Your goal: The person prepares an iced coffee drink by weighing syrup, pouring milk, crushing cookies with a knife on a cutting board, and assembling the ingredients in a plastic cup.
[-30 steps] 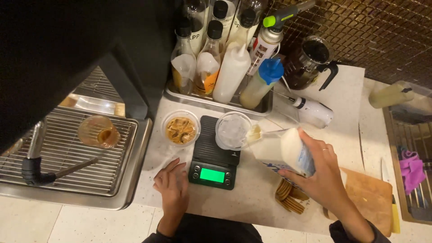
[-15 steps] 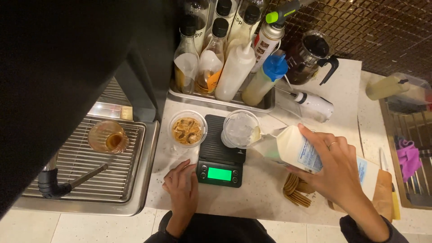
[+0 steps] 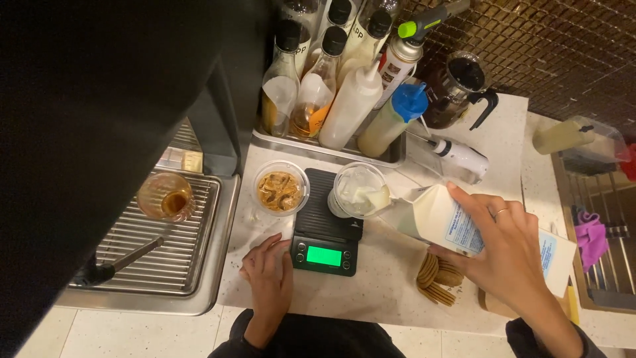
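Tilting white milk carton [image 3: 445, 222] (blue label) over iced cup [image 3: 358, 191].

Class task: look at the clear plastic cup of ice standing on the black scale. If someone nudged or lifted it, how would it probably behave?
The plastic cup looks thin-walled, so it would probably flex under a firm squeeze. Ice and some white liquid fill it, so it is likely weighty for its size and may be slippery if wet. It stands on the small scale, near the platform's right edge, so a sideways push might tip it off.

Speckled white counter [image 3: 391, 292] w/ black scale [image 3: 326, 229], iced-coffee cup [image 3: 281, 188], cookie stack [image 3: 438, 278], bottle tray [image 3: 331, 147], frother [image 3: 457, 158].
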